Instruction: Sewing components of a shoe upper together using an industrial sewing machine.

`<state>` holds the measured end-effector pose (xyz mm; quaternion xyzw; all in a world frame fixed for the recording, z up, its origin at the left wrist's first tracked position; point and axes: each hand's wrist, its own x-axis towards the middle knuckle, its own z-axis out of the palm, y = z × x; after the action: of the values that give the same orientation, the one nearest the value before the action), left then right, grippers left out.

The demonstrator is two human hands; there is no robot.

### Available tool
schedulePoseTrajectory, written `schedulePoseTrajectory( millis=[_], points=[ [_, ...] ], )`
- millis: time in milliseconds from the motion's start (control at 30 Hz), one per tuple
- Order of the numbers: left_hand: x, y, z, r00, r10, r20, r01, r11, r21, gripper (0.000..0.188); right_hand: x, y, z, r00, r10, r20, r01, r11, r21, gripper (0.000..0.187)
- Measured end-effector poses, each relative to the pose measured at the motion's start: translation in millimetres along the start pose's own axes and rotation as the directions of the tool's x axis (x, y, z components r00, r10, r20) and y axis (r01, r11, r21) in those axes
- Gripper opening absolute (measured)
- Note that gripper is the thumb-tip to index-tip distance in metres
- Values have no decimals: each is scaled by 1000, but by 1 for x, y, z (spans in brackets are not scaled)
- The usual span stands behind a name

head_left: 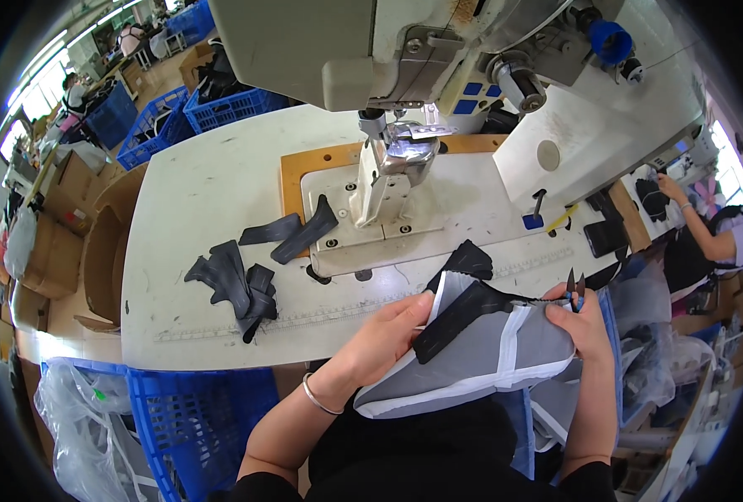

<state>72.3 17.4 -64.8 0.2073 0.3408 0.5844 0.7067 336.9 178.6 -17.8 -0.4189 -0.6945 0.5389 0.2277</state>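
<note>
Your left hand (400, 325) grips the grey cloth (463, 341) near one end of its black strip (459, 322), while your right hand (587, 325) pinches the other side with the scissors (580, 287) tucked in, points up, probably to keep them ready while both hands spread the edge. The cloth is over the near edge of the bench (187, 192), right of its middle. Loose black pieces (231, 280) lie toward the left edge, seemingly within easy reach. Below the near-left corner stands a blue crate (204, 418); whether the plastic bag (79, 427) sits inside, you can't tell. Past the far edge, another crate (229, 109) holds black items (219, 79).
</note>
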Motion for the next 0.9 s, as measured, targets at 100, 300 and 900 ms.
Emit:
schedulePoseTrajectory(
  millis=[100,300,900],
  points=[
    [-1,-2,0,997,-47,-59,56,984,170,45,0,2,-2,1000,-2,-21,3,1000,29,32],
    [0,-3,0,996,-62,-64,84,886,457,33,2,6,-3,998,14,-56,-9,996,87,29],
    [-18,-19,19,996,69,-59,-40,916,399,31,3,30,-11,944,56,-326,62,938,341,27]
  ],
)
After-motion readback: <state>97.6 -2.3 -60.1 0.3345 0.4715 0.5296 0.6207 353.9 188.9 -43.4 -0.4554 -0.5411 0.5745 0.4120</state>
